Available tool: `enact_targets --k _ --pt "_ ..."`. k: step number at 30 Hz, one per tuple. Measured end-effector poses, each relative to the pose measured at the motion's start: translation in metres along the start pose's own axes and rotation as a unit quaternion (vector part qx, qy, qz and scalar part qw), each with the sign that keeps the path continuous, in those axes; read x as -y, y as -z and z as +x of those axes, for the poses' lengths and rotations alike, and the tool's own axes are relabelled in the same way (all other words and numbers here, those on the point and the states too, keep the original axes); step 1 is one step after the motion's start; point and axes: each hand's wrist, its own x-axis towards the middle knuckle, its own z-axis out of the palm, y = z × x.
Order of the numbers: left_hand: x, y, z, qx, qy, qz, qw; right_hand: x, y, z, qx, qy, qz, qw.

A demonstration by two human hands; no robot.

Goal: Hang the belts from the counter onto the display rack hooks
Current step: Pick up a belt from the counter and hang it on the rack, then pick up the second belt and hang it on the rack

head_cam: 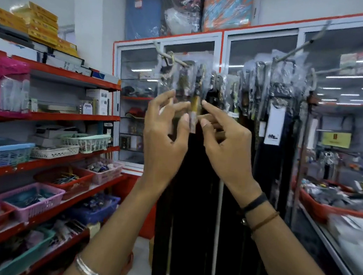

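Note:
A plastic-wrapped belt (195,111) with a brown-gold strap hangs from the rack's left hook (178,60), its dark strap dropping straight down. My left hand (166,127) is raised at the belt's left side, thumb and fingertips on the sleeve. My right hand (224,141) mirrors it on the right, with forefinger and thumb tips against the sleeve's edge. Blur hides how firm either grip is. Several more wrapped belts (257,89) hang on the display rack's other hooks (279,59) to the right.
Red shelves (68,118) with plastic baskets and boxes run along the left. A glass-fronted cabinet (223,44) stands behind the rack. At the right is a glass counter (331,244) carrying a red tray (314,208) of goods. A narrow floor strip lies below.

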Motion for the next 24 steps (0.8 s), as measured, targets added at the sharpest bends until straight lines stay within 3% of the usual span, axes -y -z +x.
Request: enact_targets --k 5,10,14,24 --pt "-0.046 -0.037 -0.072 0.029 -0.039 -0.073 0.996 -0.014 0.078 -0.049 -0.02 0.027 -0.131 0.991" --pt "-0.089 -0.09 -0.147 0.089 0.039 -0.18 0.979 -0.033 0.175 -0.109 0.039 -0.029 -0.225 0.973" --pt "-0.127 -0.136 -0.212 0.155 0.108 -0.238 0.953 -0.049 0.261 -0.165 0.04 -0.112 -0.274 0.954" --pt "-0.218 -0.267 -0.363 0.396 0.213 -0.292 0.844 -0.109 0.464 -0.286 0.076 -0.345 -0.424 0.834"
